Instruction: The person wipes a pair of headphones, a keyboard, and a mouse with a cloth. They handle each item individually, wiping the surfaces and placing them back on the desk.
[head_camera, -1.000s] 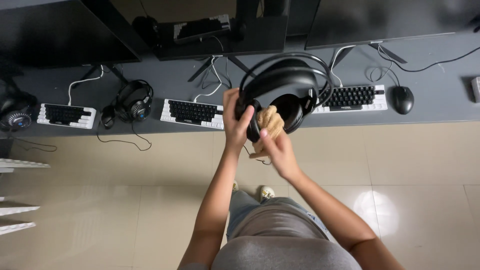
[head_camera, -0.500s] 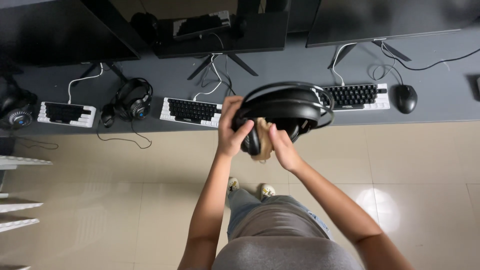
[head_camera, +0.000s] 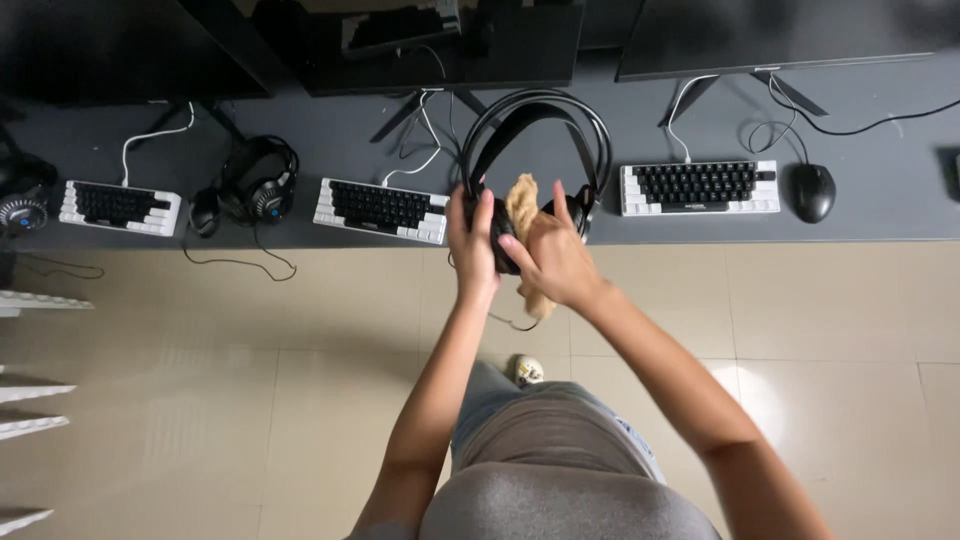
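1. Head view: a dark grey surface (head_camera: 880, 215) carries three keyboards (head_camera: 380, 209), a mouse (head_camera: 813, 191) and monitors; beige tiled floor (head_camera: 250, 400) below.
2. Left hand (head_camera: 472, 243) clamped on black headphones (head_camera: 537, 130) held above the surface's edge; right hand (head_camera: 555, 262) presses a tan cloth (head_camera: 521, 198) against them.

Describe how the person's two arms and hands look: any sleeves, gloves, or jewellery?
Both arms are bare up to the picture's lower edge, with no sleeves showing. The left hand and right hand wear no gloves; no rings, watch or bracelet can be seen.
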